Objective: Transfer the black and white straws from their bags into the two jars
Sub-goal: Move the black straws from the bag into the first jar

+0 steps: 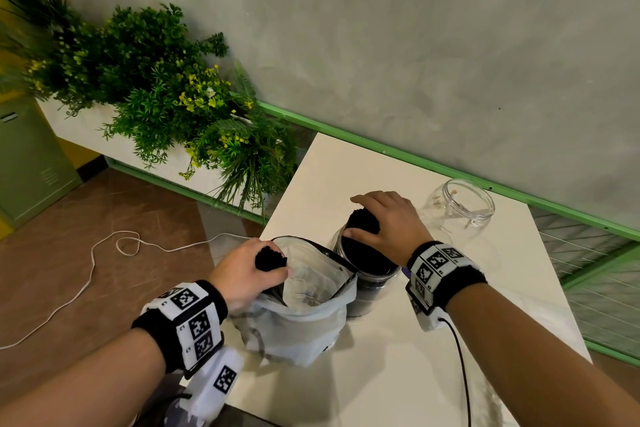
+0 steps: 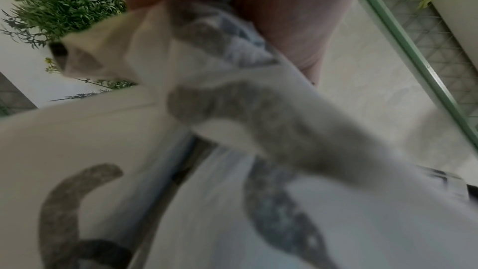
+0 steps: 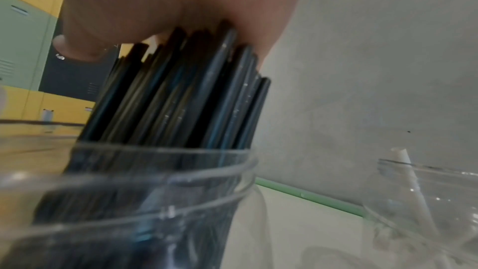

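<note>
The right hand (image 1: 384, 222) arched palm-down over a bundle of black straws (image 1: 362, 222), its fingers and thumb curled round their upper ends; in the right wrist view the thumb (image 3: 77, 46) pressed against the near side of that bundle (image 3: 181, 93). The straws stood upright under the palm, their lower parts inside the near jar (image 1: 367, 274), a clear plastic jar whose rim (image 3: 160, 163) ringed them just below the hand. The forearm ran back toward the person, a black band with printed markers (image 1: 440, 270) round the wrist. Beyond this hand, toward the wall, the far jar (image 1: 459, 208) stood apart on the surface (image 1: 398, 357); the right wrist view showed one white straw (image 3: 411, 183) leaning inside it. The left hand (image 1: 242, 274) gripped a second clump of black straws (image 1: 270, 258), fingers wrapped round their tops, at the mouth of the white plastic bag (image 1: 304, 319), which stood open just beside the near jar. The left wrist view was blurred, filled by the crumpled bag (image 2: 232, 130) under the palm. That wrist also carried a marker band (image 1: 187, 319), its forearm angled in from the lower left. Past the left hand, off the surface, a white cable (image 1: 104, 263) trailed over the brown floor, and green plants (image 1: 166, 90) sat in a white planter by the grey wall.
</note>
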